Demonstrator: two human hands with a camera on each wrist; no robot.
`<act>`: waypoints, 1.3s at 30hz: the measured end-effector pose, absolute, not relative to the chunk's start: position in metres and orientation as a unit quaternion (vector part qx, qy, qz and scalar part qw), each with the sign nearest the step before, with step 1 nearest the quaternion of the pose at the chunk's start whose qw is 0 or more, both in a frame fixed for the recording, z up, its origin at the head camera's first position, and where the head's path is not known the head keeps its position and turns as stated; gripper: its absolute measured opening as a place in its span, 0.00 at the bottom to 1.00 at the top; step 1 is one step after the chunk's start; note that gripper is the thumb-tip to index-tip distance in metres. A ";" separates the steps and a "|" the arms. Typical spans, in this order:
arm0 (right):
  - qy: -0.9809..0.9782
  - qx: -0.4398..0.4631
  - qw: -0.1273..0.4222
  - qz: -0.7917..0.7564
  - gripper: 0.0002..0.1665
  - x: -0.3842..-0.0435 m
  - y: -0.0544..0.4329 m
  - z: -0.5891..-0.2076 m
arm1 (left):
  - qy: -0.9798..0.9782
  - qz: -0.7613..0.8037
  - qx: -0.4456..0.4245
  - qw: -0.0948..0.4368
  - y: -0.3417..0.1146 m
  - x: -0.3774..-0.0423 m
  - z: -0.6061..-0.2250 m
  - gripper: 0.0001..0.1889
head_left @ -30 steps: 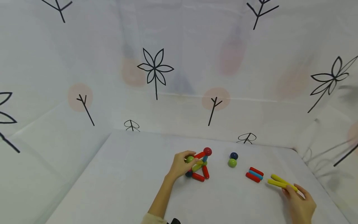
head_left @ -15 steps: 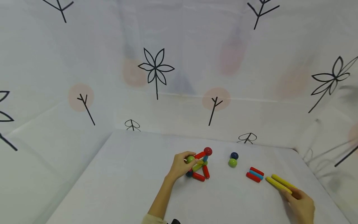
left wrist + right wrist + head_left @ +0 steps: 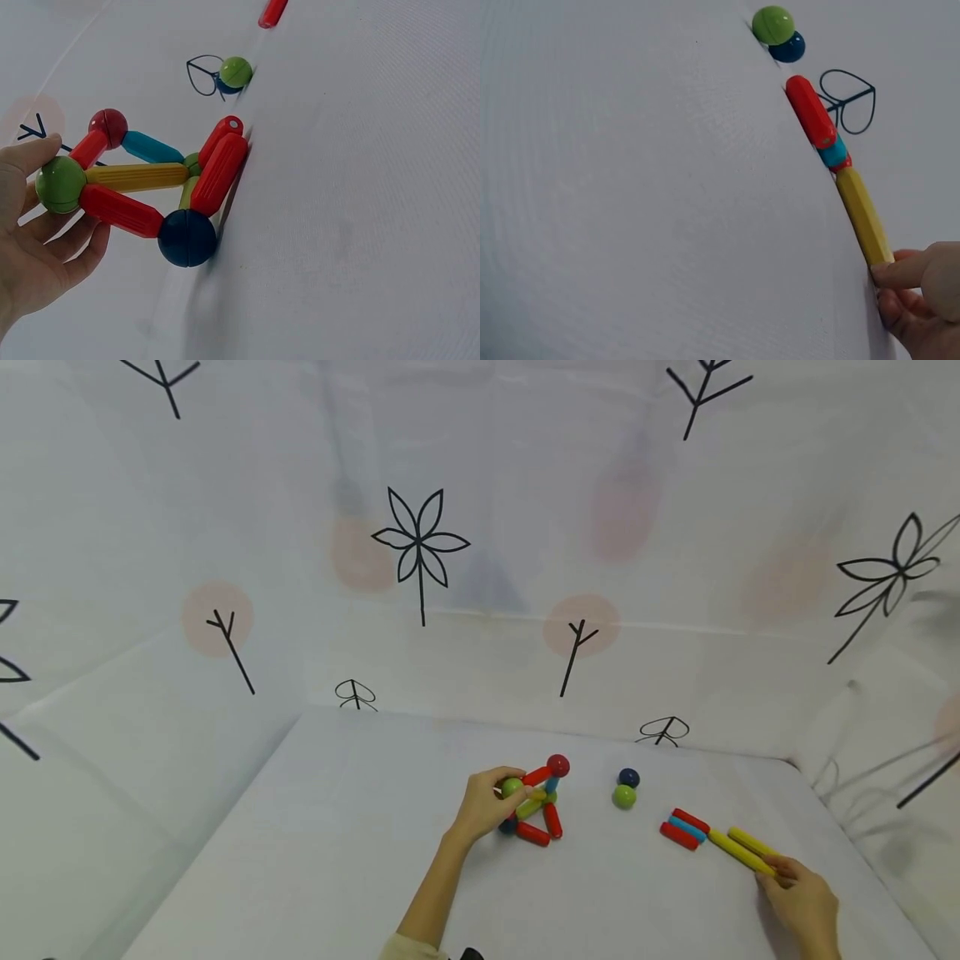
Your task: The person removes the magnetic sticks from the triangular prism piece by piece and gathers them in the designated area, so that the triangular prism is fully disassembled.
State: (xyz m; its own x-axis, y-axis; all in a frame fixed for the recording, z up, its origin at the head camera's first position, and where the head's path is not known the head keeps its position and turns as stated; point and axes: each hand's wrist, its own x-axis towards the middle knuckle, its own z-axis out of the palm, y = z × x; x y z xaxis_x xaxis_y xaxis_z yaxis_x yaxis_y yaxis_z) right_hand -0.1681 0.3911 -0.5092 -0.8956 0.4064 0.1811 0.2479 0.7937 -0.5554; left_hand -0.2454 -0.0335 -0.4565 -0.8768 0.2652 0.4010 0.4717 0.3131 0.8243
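My left hand (image 3: 483,806) grips a magnetic stick-and-ball structure by its light green ball (image 3: 61,184), thumb on top and fingers behind. Red, blue and yellow sticks join that ball to a red ball (image 3: 109,129), a dark blue ball (image 3: 187,238) and a smaller-looking green ball (image 3: 193,163). More red sticks (image 3: 533,834) form its lower side. At the right, my right hand (image 3: 802,897) pinches the near long yellow stick (image 3: 738,852) by its right end. A second yellow stick (image 3: 752,841) lies close behind; fingers cover its right end.
Side by side, two red sticks (image 3: 678,836) and a blue stick (image 3: 687,829) lie left of the yellow ones. A loose green ball (image 3: 624,797) touches a dark blue ball (image 3: 629,777) between these and the structure. Patterned white cloth (image 3: 480,660) rises behind the table.
My right hand has shifted slightly left, turning the yellow sticks from a spread to nearly parallel. The near one's tip now reaches the red and blue group. My left hand stays still.
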 end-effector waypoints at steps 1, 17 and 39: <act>-0.934 -0.177 0.148 0.274 0.20 -0.169 0.391 -0.509 | -0.804 -0.540 -0.229 0.096 -0.033 -0.245 -0.456 0.15; -0.922 -0.204 0.144 0.297 0.29 -0.169 0.380 -0.507 | -0.807 -0.537 -0.227 0.091 -0.033 -0.245 -0.457 0.15; -0.966 -0.057 0.150 0.205 0.18 -0.202 0.368 -0.500 | -0.803 -0.542 -0.230 0.093 -0.034 -0.245 -0.458 0.16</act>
